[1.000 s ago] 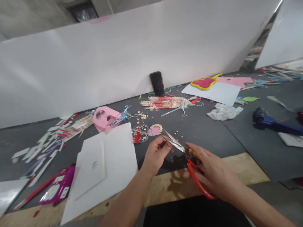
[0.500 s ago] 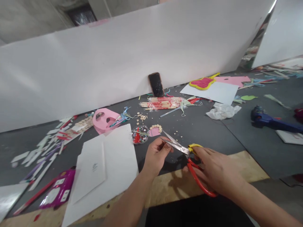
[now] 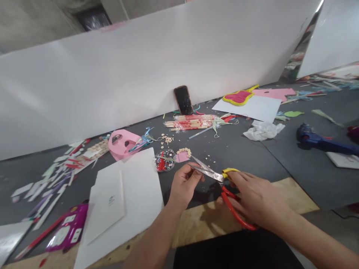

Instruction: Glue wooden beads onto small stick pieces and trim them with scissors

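In my right hand (image 3: 255,190) is a pair of scissors (image 3: 215,175) with one yellow and one red handle loop. The blades are parted and point left, towards my left hand (image 3: 185,183). My left thumb and fingers are pinched together at the lower blade; whatever is between them is too small to make out. Just beyond the blade tips lies a small pink square (image 3: 183,156) edged with pale beads. A clear dish of googly eyes and red bits (image 3: 165,160) sits to its left. A few loose pale pieces (image 3: 168,139) are scattered behind.
A phone (image 3: 183,100) leans on the white partition (image 3: 140,71). In front of it lie wrapped sticks (image 3: 193,122). White sheets (image 3: 140,186) and a pink mask-like cutout (image 3: 123,144) are on the left, with a purple packet (image 3: 68,228). A blue glue gun (image 3: 322,141) and crumpled tissue (image 3: 263,130) lie right.
The view has shifted very slightly. Both hands and the scissors hold nearly the same position, with the blades still parted at the left fingertips.
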`<state>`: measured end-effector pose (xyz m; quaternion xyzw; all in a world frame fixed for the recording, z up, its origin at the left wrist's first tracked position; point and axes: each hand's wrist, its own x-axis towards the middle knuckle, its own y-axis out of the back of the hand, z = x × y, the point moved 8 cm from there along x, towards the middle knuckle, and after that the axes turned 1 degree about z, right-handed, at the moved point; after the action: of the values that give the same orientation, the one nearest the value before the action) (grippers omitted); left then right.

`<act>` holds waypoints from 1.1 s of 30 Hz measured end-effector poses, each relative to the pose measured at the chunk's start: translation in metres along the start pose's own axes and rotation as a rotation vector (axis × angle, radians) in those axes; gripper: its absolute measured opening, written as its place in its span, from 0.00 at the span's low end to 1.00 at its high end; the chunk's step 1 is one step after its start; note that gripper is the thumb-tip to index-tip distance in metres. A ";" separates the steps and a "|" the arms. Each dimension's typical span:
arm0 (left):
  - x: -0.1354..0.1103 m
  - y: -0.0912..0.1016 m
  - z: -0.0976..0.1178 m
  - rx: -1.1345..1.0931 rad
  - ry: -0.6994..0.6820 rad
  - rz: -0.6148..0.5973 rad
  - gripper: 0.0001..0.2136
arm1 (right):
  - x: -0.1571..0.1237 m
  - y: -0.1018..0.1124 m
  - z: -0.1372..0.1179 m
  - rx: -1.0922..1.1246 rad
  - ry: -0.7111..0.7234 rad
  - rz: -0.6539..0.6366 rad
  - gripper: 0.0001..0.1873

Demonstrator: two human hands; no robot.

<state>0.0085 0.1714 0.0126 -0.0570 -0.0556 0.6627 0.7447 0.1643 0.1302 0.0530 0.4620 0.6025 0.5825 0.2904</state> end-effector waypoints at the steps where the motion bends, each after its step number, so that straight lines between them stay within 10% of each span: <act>1: 0.000 0.000 0.000 -0.008 0.000 0.001 0.09 | 0.000 0.001 0.000 -0.005 0.006 0.001 0.23; 21: 0.001 0.001 -0.001 0.020 0.022 0.062 0.10 | 0.006 -0.005 0.003 -0.050 -0.083 -0.163 0.15; 33: 0.002 0.011 -0.006 -0.122 -0.006 0.159 0.05 | 0.005 -0.012 0.007 0.010 -0.103 -0.117 0.29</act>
<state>-0.0011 0.1746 0.0050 -0.1045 -0.0934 0.7153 0.6846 0.1658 0.1386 0.0411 0.4566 0.6156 0.5372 0.3522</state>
